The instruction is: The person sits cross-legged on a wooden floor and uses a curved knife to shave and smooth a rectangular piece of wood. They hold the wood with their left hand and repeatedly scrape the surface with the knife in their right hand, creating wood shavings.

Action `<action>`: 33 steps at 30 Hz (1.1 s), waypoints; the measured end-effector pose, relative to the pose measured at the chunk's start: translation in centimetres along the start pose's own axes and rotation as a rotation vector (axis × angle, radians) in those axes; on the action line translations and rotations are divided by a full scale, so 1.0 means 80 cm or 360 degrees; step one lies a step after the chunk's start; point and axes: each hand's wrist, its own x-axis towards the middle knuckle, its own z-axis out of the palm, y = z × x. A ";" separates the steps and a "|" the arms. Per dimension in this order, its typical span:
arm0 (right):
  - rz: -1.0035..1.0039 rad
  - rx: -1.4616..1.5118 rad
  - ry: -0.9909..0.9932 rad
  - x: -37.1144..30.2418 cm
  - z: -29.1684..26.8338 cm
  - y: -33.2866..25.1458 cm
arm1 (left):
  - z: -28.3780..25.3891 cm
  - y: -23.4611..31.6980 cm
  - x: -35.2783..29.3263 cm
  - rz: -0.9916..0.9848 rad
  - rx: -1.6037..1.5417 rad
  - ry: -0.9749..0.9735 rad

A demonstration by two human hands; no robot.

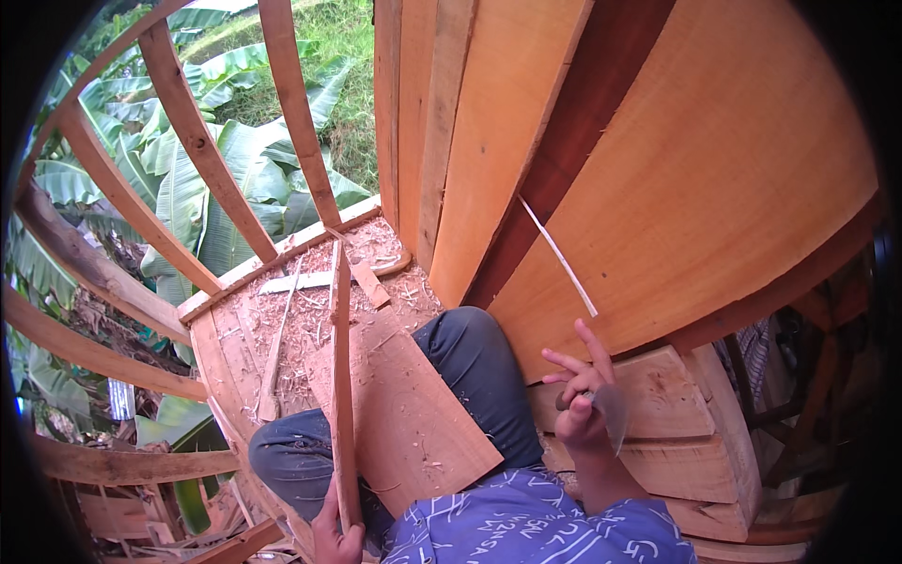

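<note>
My left hand (335, 538) is closed round the near end of a long, narrow wooden strip (341, 376), which stretches away from me over a flat board. That board (423, 414) lies across my lap, with bits of shaving on it. My right hand (584, 399) is raised at the right, index and middle fingers stretched out, the others curled round a knife. Of the knife, a grey blurred blade (615, 418) shows beside the hand; most of its handle is hidden. Past the fingertips, a thin pale sliver (559, 254) appears against the wooden wall, apart from the hand.
Wood shavings (291, 329) and loose wood pieces (368, 282) litter the floor ahead. Wooden railing slats (207, 146) line the left, with banana leaves beyond. A plank wall (695, 179) rises on the right, above stacked wooden boards (648, 414).
</note>
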 end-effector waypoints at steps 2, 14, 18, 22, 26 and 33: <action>-0.0114 -0.0089 -0.0117 -0.001 0.001 -0.002 | 0.001 -0.001 0.001 0.0006 -0.0003 -0.0006; 0.0053 0.0071 0.0124 0.003 0.000 -0.002 | 0.002 0.017 -0.003 -0.0108 -0.0006 -0.0044; -0.0263 0.0177 -0.0347 -0.008 0.006 -0.009 | 0.002 0.014 -0.003 0.0004 0.0007 -0.0031; -0.0163 0.0112 -0.0291 -0.006 0.022 -0.012 | 0.000 0.013 -0.002 0.0048 -0.0015 -0.0050; -0.0127 0.0038 -0.0307 -0.004 0.024 -0.010 | -0.003 0.008 -0.003 0.0033 -0.0024 -0.0051; 0.0153 -0.0238 -0.0975 -0.011 0.062 0.001 | -0.002 0.000 -0.004 0.0014 -0.0072 -0.0074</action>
